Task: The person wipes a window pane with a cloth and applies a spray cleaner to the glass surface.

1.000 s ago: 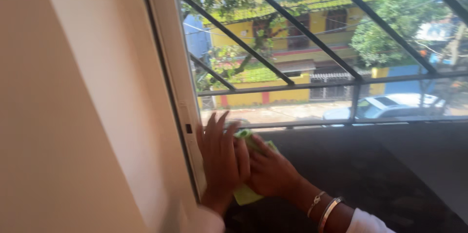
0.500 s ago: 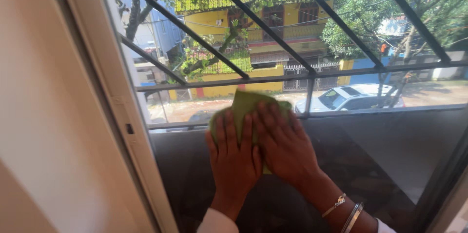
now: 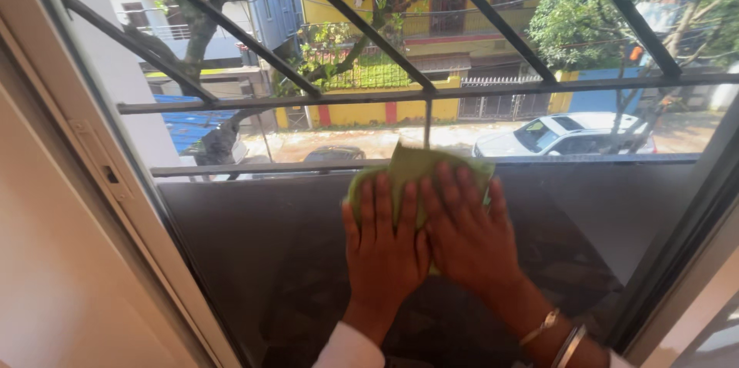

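Left hand and right hand, fingers spread flat, press a green cloth on the window pane, frame edge well off at 9 o'clock.

Landmark: green cloth, pressed flat on the window pane under left hand and right hand.
Left of cloth: bare pane up to the white window frame; frame blocks passage beyond it.
Right of cloth: open pane, narrower, ending at the dark frame edge.
Above cloth: pane unobstructed on the near side; metal grille bars lie behind the glass, out of reach.
Below cloth: both forearms occupy the pane; bangles at the right wrist.
Beyond glass: no passage.
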